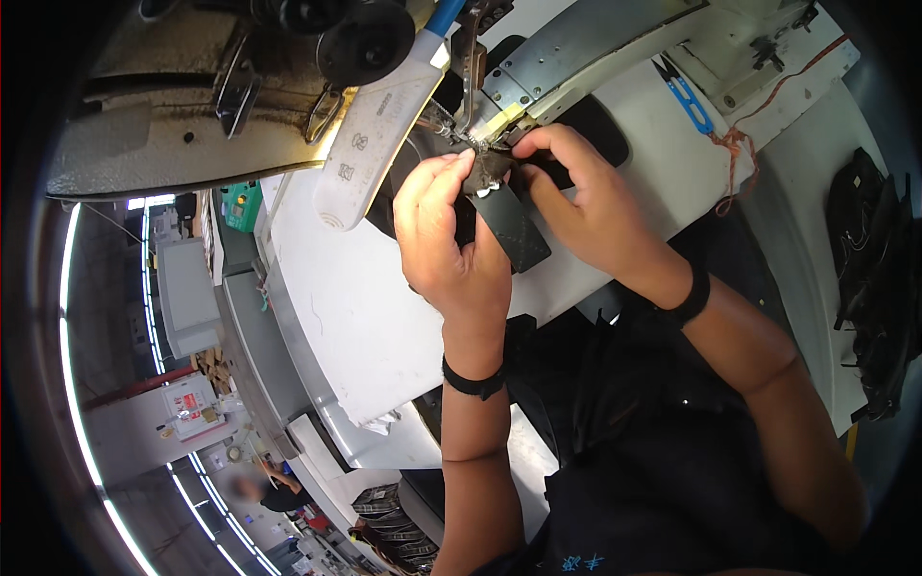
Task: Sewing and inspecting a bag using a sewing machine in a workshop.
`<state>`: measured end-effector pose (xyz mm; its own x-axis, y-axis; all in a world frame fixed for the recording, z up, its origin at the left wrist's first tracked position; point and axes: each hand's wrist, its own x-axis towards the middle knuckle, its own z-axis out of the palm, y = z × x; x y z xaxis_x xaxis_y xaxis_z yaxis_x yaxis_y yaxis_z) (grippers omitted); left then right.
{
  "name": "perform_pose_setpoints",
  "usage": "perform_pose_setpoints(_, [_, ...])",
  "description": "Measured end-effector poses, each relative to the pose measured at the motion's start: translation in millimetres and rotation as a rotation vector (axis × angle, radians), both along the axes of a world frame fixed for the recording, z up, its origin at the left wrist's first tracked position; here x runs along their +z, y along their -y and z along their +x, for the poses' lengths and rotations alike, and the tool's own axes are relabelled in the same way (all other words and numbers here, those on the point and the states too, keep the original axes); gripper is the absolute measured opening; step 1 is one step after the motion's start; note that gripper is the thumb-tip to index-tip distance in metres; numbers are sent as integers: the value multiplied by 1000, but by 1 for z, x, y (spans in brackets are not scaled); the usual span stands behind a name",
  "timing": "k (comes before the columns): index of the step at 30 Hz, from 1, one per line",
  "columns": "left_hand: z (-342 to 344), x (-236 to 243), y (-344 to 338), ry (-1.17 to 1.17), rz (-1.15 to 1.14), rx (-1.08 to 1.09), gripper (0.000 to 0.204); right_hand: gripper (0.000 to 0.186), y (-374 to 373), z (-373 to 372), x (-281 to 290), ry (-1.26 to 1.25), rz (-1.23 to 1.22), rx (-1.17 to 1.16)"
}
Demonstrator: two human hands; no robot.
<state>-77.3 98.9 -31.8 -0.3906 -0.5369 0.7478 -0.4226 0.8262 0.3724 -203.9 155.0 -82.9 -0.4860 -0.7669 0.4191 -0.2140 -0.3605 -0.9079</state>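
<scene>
A dark fabric piece [490,168] with a small white bit on it sits under the presser foot [473,134] of a sewing machine [538,67]. My left hand [442,230] pinches this piece from the lower left, fingertips close to the needle area. My right hand [576,202] has its fingers curled at the piece's right side, index fingertip beside the machine's foot; what is between its fingertips is partly hidden. A dark flat panel [514,235] lies beneath and between my hands. A pale plastic guard [365,144] hangs just above and left of my left hand.
Blue snips [691,106] and tangled orange cord [732,154] lie on the white table [346,317] at the right. A pile of black pieces [864,278] is at far right. A green box [240,206] stands behind. Another person [283,494] is at work at the lower left.
</scene>
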Motion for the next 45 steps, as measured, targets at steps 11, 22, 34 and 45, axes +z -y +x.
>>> perform_pose_setpoints(11, [-5,-9,-7,-92,52,-9,41,35,16,-5,-9,853,44,340])
perform_pose_setpoints(22, [-8,-2,-6,-212,220,-38,31,18,-2,-27,6,369,244,468])
perform_pose_setpoints(34, [-7,8,-4,-223,371,-31,19,15,-8,-29,27,214,203,283])
perform_pose_setpoints(45, [-11,19,-6,-108,403,95,22,16,-8,-34,36,70,247,147])
